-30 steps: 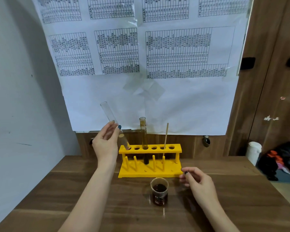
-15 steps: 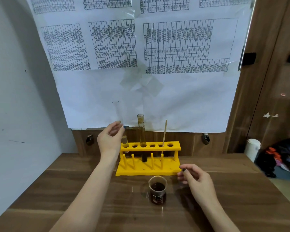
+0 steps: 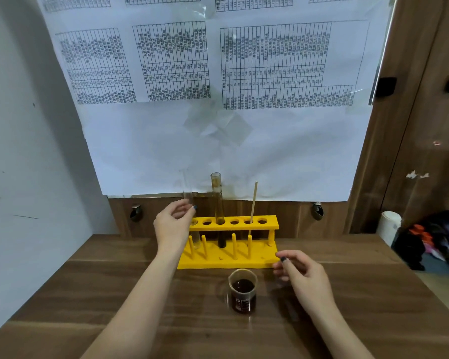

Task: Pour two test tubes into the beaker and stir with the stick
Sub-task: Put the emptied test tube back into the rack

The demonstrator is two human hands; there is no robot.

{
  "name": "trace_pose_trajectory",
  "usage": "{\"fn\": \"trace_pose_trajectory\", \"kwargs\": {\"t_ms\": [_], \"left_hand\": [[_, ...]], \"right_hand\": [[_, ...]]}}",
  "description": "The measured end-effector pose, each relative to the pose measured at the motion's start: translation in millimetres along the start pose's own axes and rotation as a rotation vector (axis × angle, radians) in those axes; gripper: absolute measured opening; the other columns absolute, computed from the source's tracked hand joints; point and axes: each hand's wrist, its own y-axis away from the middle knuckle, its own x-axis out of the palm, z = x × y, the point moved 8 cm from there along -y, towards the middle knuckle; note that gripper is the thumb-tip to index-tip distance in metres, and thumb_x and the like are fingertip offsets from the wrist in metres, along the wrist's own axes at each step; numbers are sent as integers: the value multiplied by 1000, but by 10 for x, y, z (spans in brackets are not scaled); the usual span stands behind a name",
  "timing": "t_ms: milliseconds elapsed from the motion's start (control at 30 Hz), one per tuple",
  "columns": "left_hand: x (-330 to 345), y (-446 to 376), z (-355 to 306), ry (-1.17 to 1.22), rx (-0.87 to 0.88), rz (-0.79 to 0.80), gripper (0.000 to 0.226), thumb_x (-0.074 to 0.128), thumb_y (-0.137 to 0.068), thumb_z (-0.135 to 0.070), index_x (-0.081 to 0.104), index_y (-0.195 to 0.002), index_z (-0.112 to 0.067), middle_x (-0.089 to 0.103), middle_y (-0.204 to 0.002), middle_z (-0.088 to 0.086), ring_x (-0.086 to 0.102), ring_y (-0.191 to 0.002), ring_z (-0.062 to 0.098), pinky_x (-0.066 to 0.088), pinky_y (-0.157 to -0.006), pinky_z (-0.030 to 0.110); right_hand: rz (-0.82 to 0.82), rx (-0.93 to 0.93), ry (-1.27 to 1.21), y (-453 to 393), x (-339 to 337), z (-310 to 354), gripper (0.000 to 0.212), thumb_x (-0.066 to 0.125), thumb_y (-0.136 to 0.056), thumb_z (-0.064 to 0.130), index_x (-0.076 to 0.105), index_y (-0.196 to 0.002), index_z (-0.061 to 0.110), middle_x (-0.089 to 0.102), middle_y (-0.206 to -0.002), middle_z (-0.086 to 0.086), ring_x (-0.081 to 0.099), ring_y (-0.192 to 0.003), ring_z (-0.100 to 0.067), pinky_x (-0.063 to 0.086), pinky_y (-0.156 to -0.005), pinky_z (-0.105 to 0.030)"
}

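While the yellow rack (image 3: 233,251) stands at the back of the wooden table (image 3: 88,294), against the wall, all other items are placed relative to it. Leftmost hole of the rack: an empty clear test tube (image 3: 192,221), upright, its rounded end down between the pegs of the base. The left hand (image 3: 173,224) is at that end of the rack, thumb and fingers curled loosely around the tube's upper part; whether they press the glass or merely surround it cannot be told, since the tube is transparent and partly blurred. Third hole from the left: a second test tube (image 3: 217,200), upright, its wall stained brown and dark liquid showing at its bottom. Fifth hole: a thin wooden stick (image 3: 253,203), leaning slightly, its top well above the rack. Just in front of the rack's middle: a small glass beaker (image 3: 242,290) holding dark brown liquid, standing on the table and apart from both hands. Right front corner of the rack: the right hand (image 3: 302,277), fingers loosely curled and holding nothing, fingertips near the base edge. Behind and above the rack: white printed sheets (image 3: 218,99) taped to the wall.
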Motion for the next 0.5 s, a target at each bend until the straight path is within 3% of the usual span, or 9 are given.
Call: {"fn": "trace_pose_trajectory", "kwargs": {"t_ms": [500], "left_hand": [[-4,67,33,-22,38,35,24,72,-82,-16,69,-106,-18,71,-94,-6,65,-90,3,52,-71,14]], "right_hand": [[10,0,-5,5,-1,-9,23,54,-94,2,71,-91,16,74,-82,-8,72,-78,-18,53,-59,-18]]}}
